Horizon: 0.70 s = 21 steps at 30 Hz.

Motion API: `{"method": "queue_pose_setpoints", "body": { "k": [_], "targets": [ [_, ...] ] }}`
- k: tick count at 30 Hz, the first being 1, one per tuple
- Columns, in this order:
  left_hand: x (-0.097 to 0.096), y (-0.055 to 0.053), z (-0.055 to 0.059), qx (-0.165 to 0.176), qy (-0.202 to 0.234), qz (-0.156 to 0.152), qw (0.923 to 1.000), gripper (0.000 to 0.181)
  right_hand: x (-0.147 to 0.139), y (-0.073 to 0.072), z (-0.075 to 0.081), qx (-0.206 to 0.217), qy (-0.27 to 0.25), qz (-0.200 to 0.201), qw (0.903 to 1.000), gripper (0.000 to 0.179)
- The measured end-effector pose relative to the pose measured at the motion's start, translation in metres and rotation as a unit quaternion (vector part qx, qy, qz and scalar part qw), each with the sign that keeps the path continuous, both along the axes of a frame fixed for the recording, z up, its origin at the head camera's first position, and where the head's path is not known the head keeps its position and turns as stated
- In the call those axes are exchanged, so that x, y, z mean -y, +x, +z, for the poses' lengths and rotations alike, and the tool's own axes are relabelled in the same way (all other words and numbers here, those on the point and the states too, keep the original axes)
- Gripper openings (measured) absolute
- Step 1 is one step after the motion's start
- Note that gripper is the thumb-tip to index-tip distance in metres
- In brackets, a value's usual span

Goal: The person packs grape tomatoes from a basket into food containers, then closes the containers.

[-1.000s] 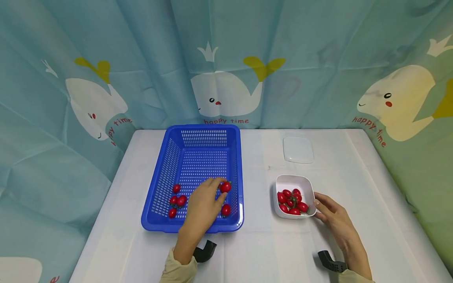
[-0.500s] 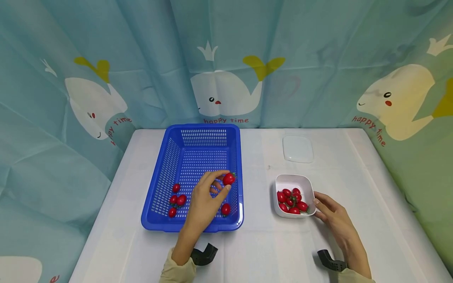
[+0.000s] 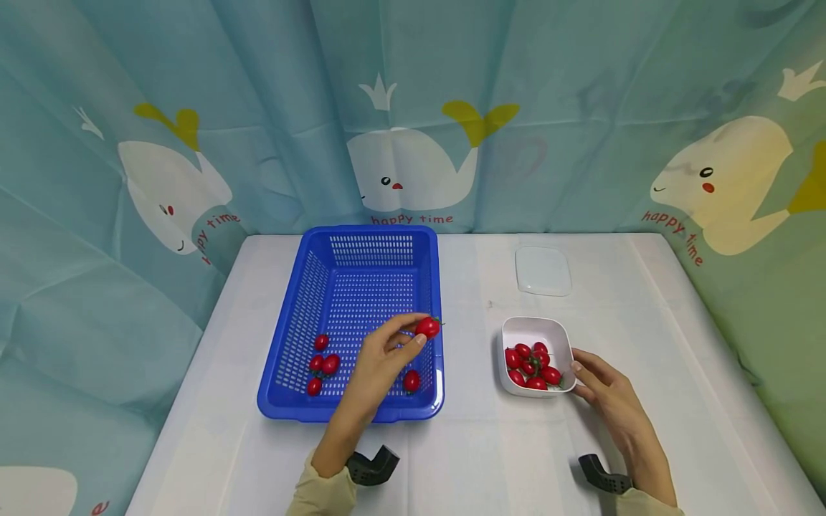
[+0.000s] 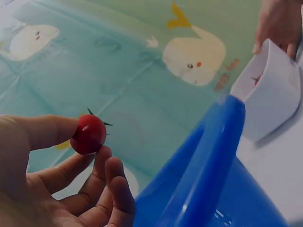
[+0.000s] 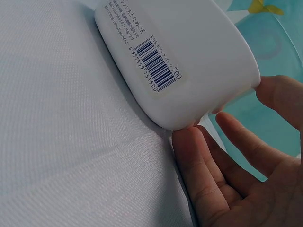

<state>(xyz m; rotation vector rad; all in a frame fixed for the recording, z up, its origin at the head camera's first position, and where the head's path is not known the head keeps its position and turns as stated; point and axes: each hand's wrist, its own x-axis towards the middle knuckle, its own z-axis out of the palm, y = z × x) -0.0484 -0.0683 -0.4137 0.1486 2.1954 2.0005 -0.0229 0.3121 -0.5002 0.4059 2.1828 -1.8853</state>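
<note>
My left hand pinches a red cherry tomato with green sepals, held over the right rim of the blue basket. In the left wrist view the tomato sits between the thumb and fingertips. Several more tomatoes lie in the front part of the basket. To the right, my right hand grips the white square container at its right corner, thumb at the rim and fingers against the outside. Several tomatoes lie inside this container. Its labelled side shows in the right wrist view.
A clear lid lies on the white-covered table behind the container. A blue-green curtain with whale prints hangs around the table. A black wrist mount sticks out beside my left wrist.
My left hand has lifted the cherry tomato from the basket floor and carried it up and right to the rim. My right hand stays at the container.
</note>
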Motion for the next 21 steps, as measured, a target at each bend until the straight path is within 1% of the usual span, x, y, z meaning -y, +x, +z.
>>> {"method": "queue_pose_setpoints", "body": {
  "k": [3, 5, 10, 17, 21],
  "targets": [
    [-0.002, -0.001, -0.001, 0.006, 0.01, -0.009, 0.9999, 0.035, 0.0, 0.0, 0.0, 0.0, -0.001, 0.0, 1.0, 0.063],
    [-0.005, -0.001, -0.001, 0.01, 0.009, -0.01, 0.9999, 0.034, 0.0, 0.0, 0.0, -0.001, -0.002, 0.001, 1.0, 0.063],
    [-0.014, -0.002, 0.003, 0.016, 0.013, -0.019, 0.9996, 0.034, -0.001, 0.0, 0.0, -0.003, -0.002, 0.003, 1.0, 0.063],
    [-0.032, -0.004, 0.01, 0.018, 0.049, -0.051, 0.9973, 0.037, 0.0, -0.001, -0.001, 0.003, 0.012, 0.005, 0.9999, 0.067],
    [-0.045, -0.005, 0.01, 0.013, 0.048, -0.061, 0.9969, 0.036, 0.0, -0.001, -0.001, 0.004, 0.012, 0.005, 0.9999, 0.067]
  ]
}}
